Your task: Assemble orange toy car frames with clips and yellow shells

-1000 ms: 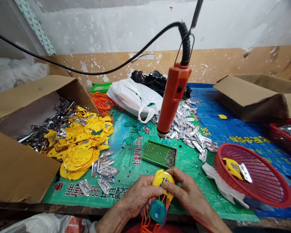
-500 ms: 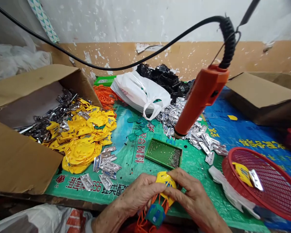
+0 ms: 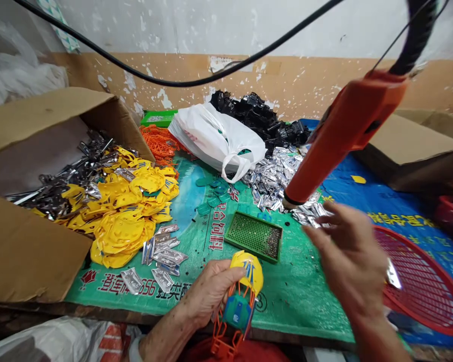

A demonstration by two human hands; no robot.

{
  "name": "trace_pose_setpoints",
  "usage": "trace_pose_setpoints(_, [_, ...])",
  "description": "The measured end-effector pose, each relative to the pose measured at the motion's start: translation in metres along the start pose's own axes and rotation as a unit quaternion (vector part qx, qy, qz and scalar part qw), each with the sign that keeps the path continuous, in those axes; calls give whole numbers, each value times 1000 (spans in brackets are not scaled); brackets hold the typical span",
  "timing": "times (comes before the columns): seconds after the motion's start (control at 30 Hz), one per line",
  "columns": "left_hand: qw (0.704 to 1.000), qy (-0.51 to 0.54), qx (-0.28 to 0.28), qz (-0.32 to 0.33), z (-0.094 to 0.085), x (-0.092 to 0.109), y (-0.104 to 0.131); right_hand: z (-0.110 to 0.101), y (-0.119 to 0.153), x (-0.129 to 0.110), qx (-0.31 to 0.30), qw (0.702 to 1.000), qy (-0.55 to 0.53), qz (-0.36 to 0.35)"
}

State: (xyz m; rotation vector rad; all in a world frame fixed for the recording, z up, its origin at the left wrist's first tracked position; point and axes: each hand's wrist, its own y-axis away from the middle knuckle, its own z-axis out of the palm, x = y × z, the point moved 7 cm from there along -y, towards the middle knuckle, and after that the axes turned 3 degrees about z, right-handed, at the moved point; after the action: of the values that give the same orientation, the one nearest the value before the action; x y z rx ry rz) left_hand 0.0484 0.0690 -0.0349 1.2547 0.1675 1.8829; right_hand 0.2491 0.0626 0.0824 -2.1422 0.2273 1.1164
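My left hand (image 3: 212, 290) grips a plastic toy vehicle assembly near the table's front edge, thumb on top of its yellow shell (image 3: 251, 271). Below that shell are an orange frame and a teal block (image 3: 237, 311). My right hand (image 3: 349, 256) is raised at the right, smeared by motion, with thumb and fingers apart and nothing visible in it. Just beyond its fingertips hangs an orange electric screwdriver (image 3: 337, 136), tip down. A green perforated tray (image 3: 245, 234), with small screws heaped at its right end, lies beyond the toy.
Yellow shells (image 3: 124, 226) spill from a cardboard box (image 3: 30, 246) at left. Silver plates (image 3: 274, 173) lie behind the tray, near a white plastic bag (image 3: 211, 136) and black parts (image 3: 252, 118). A red basket (image 3: 434, 281) is at right. A black cable (image 3: 181, 82) crosses above.
My right hand has let go of the toy and moved right and up toward the screwdriver. My left hand keeps the toy, now showing more of its orange frame. The view has shifted somewhat.
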Motion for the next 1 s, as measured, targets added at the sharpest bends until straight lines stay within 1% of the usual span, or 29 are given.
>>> trace_pose_setpoints(0.03, [1000,-1,3,-3,-1,-1,0,-12,-19,-5,55,998,-16,-11])
trace_pose_setpoints(0.07, [1000,-2,4,-3,-2,-1,0,-20,-38,-12,92,995,-26,-37])
trace_pose_setpoints(0.1, [1000,-3,4,-4,-2,-1,0,-20,-57,-17,96,993,-39,-49])
trace_pose_setpoints(0.13, [1000,-2,2,-3,-2,-2,0,-13,-76,-21,67,995,-65,-48])
trace_pose_setpoints(0.2, [1000,6,-4,1,-2,-3,1,15,-106,-30,-40,988,-141,-46])
trace_pose_setpoints(0.27, [1000,16,-9,4,-2,-4,2,47,-121,-36,-126,969,-213,-6])
trace_pose_setpoints(0.3, [1000,21,-7,8,-3,-4,3,61,-123,-37,-148,960,-239,20])
trace_pose_setpoints(0.37, [1000,26,4,17,-6,-4,4,79,-120,-42,-150,952,-262,50])
trace_pose_setpoints(0.47, [998,39,26,30,-12,-5,6,92,-103,-49,-136,952,-269,53])
trace_pose_setpoints(0.53, [998,44,40,31,-16,-6,7,101,-88,-47,-154,947,-270,76])
trace_pose_setpoints(0.6, [997,43,54,26,-19,-7,8,109,-73,-41,-161,945,-263,107])
trace_pose_setpoints(0.67, [997,44,62,20,-20,-7,8,115,-63,-33,-150,949,-254,115])
trace_pose_setpoints(0.77, [997,51,56,15,-18,-4,7,121,-54,-23,-124,951,-260,115])
trace_pose_setpoints(0.87, [997,53,47,9,-16,-3,5,123,-51,-16,-101,949,-270,124])
trace_pose_setpoints(1.0, [998,51,41,4,-17,-4,2,123,-48,-14,-76,953,-265,129])
